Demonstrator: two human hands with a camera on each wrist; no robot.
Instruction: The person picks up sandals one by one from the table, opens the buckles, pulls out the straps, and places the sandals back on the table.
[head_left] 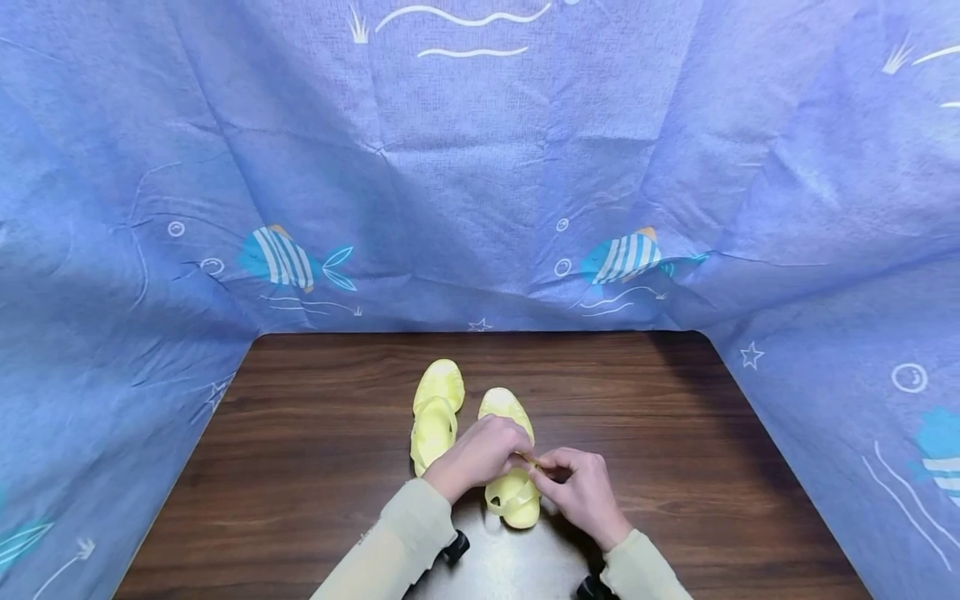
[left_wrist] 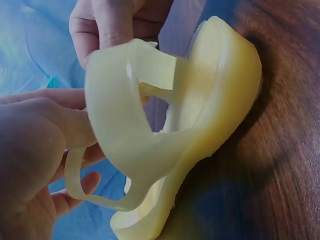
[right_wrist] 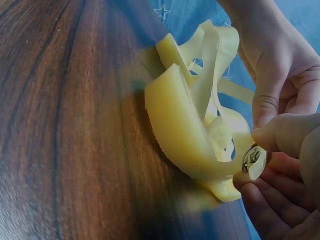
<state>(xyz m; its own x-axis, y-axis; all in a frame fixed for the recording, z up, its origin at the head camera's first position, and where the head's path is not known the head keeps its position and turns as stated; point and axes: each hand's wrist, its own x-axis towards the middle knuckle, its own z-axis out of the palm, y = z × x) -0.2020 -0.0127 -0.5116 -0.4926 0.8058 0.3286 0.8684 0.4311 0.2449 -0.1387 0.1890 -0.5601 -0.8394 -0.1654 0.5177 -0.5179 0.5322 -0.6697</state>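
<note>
Two yellow jelly sandals lie side by side on the table. The right-hand sandal is under both hands, while the other sandal stands to its left. My left hand reaches across the right-hand sandal and pinches its strap. Thumb and fingers of my right hand pinch a small metal buckle at the strap's end, beside the sandal. Both hands' fingertips meet close to the buckle in the right wrist view. Fingers partly hide how the strap passes through it.
A dark brown wooden table bears the sandals. Blue cloth with fish prints hangs behind the table and along both sides. Black wrist cameras sit below the sleeves.
</note>
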